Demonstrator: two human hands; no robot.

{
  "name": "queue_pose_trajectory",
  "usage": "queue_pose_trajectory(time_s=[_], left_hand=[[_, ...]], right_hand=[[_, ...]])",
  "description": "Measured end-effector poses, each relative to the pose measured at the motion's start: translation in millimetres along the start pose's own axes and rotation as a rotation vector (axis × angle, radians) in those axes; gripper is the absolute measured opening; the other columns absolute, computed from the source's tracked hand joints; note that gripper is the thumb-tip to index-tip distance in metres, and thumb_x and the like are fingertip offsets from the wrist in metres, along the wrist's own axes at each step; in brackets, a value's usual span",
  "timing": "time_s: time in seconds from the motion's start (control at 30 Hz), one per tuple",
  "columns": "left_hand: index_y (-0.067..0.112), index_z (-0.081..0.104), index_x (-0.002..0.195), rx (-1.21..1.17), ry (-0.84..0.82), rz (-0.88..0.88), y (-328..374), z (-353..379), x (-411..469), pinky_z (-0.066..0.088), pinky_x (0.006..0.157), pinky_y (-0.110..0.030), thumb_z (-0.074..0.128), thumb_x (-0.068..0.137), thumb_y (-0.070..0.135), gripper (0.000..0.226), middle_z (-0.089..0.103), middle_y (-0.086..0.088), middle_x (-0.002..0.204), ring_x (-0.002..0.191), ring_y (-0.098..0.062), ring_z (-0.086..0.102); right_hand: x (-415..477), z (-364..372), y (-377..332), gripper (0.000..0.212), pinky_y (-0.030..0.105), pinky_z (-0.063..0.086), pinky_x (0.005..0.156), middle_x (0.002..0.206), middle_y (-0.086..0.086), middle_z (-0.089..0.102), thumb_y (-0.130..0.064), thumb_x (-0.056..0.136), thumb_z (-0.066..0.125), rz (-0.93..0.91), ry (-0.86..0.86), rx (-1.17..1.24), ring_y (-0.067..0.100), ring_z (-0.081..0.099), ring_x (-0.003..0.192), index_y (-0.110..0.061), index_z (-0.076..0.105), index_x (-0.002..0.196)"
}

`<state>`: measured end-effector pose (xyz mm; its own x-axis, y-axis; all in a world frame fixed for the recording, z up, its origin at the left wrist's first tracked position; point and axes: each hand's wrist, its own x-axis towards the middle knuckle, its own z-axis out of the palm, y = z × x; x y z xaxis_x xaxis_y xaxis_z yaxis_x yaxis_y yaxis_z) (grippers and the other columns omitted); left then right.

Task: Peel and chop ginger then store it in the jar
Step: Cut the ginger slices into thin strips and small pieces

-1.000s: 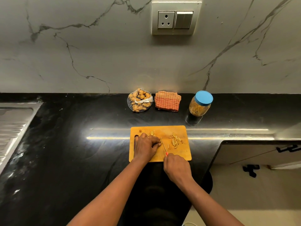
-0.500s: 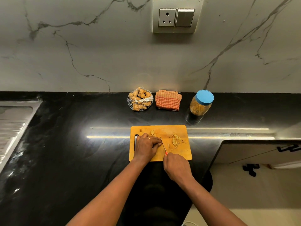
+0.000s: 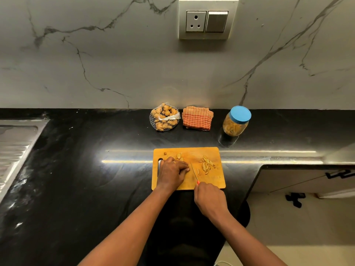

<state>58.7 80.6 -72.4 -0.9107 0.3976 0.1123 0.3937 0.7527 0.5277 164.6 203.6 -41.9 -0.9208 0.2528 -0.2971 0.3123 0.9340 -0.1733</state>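
Your left hand point(image 3: 172, 174) sits on the left half of the cutting board point(image 3: 215, 182), fingers curled down and knuckles toward the blade. They look clamped on the ginger piece. The piece itself is hidden under the fingertips, so that's a judgement.

Your right hand point(image 3: 209, 198) is clenched round the orange handle of the knife point(image 3: 194, 172), at the board's near edge.

Key relation: the blade lies just right of the left fingertips, close beside them. Its long axis runs from the near edge away and slightly left. The next cut lands right at the knuckle line, so the feed direction is left hand toward blade.

Cut slivers point(image 3: 206, 165) are piled right of the blade: pale, thin, elongated, loose. One peeled round slice point(image 3: 179, 156) lies beyond the left hand.

The board is yellow-orange and flat, with a handle slot at its left end, on a glossy black stone tabletop point(image 3: 96, 179).

The jar point(image 3: 235, 121) is clear and partly filled, its blue lid on. It stands beyond the board's right corner, nearer your right hand. The net bag of raw ginger point(image 3: 165, 117) and a folded checked cloth point(image 3: 197, 118) sit by the wall.
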Motion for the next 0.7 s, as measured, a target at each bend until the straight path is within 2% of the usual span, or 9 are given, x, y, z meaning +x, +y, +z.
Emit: queue_pose_trajectory(time_s=[0.23,0.37,0.53,0.7], left_hand=[[0.026,0.079,0.095,-0.021,-0.009,0.001,0.1,-3.7,1.7,0.028,0.083,-0.023,0.075,0.081,0.033,0.016,0.074,0.014,0.100,0.094,-0.010,0.058],[0.020,0.078,0.095,-0.056,-0.022,0.005,-7.0,-7.8,-1.2,0.037,0.087,-0.026,0.077,0.080,0.027,0.016,0.074,0.008,0.100,0.097,-0.013,0.062],[0.019,0.077,0.099,-0.086,-0.069,0.016,-11.9,-14.2,-2.9,0.043,0.089,-0.020,0.074,0.083,0.025,0.018,0.073,0.007,0.106,0.102,-0.010,0.062],[0.019,0.076,0.102,-0.112,-0.067,-0.006,-14.0,-19.4,-1.1,0.048,0.093,-0.026,0.075,0.083,0.025,0.021,0.072,0.006,0.109,0.103,-0.008,0.063]], right_hand=[[1.8,-3.8,3.3,0.041,0.033,0.043,0.059,0.084,0.002,0.064,-0.040,0.106,0.028,0.001,0.061,0.088,0.023,0.066,0.078,-0.017,0.059,0.094],[1.3,1.1,-10.3,0.041,0.032,0.042,0.058,0.086,0.003,0.066,-0.040,0.105,0.028,-0.039,0.073,0.094,0.023,0.066,0.077,-0.017,0.060,0.094],[-1.7,8.2,-13.5,0.041,0.031,0.042,0.055,0.082,0.000,0.065,-0.040,0.105,0.029,-0.012,0.048,0.116,0.020,0.064,0.074,-0.018,0.061,0.092],[-0.1,6.8,-3.8,0.039,0.034,0.047,0.059,0.080,-0.001,0.062,-0.039,0.105,0.029,0.036,0.044,0.146,0.020,0.062,0.072,-0.019,0.059,0.089]])
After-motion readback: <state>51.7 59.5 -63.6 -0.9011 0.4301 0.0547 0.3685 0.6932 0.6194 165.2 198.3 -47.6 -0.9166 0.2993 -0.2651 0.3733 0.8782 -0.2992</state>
